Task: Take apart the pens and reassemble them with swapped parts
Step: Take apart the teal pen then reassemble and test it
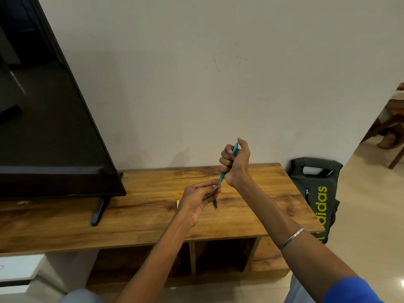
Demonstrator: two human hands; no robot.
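The right hand (235, 164) wraps its fingers round the teal pen (229, 162), held up above the surface (153, 215) and tilted so its tip points down toward the left hand (197, 201). That fist-like grip looks meant to steady the barrel against twisting. The left hand pinches the pen's tip end between fingertips (215, 186), a narrow grip suited to unscrewing or seating the nose piece; which of the two is under way cannot be told from this view.

Loose parts lie on the surface just beneath the hands: a dark pen part (215, 203) beside the left hand, a small orange piece (181, 192) behind it, and a pale piece (178, 203) partly hidden by the left wrist. Keeping them close under the work probably saves reaching when parts are swapped.

A TV (50, 119) stands at the left end of the surface, and a bag (317, 193) leans against the wall past the right end.
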